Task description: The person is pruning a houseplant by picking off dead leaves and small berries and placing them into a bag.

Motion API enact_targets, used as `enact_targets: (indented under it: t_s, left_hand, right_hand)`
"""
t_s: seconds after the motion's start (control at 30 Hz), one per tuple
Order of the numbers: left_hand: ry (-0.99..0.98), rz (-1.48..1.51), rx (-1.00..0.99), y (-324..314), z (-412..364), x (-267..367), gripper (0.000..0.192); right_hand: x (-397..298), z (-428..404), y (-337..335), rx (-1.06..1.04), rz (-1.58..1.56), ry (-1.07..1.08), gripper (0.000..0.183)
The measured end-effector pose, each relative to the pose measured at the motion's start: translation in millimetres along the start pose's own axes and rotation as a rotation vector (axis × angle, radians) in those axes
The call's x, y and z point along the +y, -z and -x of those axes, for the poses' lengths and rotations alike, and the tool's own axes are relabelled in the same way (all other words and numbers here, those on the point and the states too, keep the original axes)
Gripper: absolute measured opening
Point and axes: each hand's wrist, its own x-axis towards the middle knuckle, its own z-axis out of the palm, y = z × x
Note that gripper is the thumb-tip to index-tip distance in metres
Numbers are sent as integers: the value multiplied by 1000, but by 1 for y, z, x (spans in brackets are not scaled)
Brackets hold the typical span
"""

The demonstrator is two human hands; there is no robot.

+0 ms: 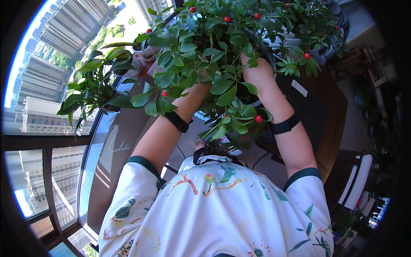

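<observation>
A bushy potted plant (221, 86) with glossy green leaves and small red balls (227, 19) spreads before me. Both my arms reach into its foliage. My left hand (204, 74) is mostly covered by leaves, so its fingers and anything in them are hidden. On the other side, my right hand (258, 69) is bent inward among the stems near the grey rim of the pot (273, 59). Its fingertips disappear behind leaves, and I cannot tell whether they grip anything. A black band circles each forearm.
Smaller potted plants (96, 85) line the window side at left, by tall glass panes (67, 180). To the right, a white remote control (299, 88) lies on a dark desk top with a wooden edge (335, 109). Another leafy plant (308, 29) stands at upper right.
</observation>
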Motion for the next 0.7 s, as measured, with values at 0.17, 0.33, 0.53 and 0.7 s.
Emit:
enact_targets:
  t_s: [0.17,0.33,0.53,0.7]
  left_hand:
    - [36,89,-92,-6,4,-16,37]
    - [263,202,-564,21,1,-2,34]
    - [-181,12,-33,44,-2,31,34]
    - [-61,-26,77,-13,-4,-37,42]
  right_hand:
    - [-9,25,-3,-102,45,137,22]
    - [-15,36,-5,-187,331,212,41]
    - [-2,38,-7,-183,117,461,14]
    - [-6,19,-28,78,-90,533,15]
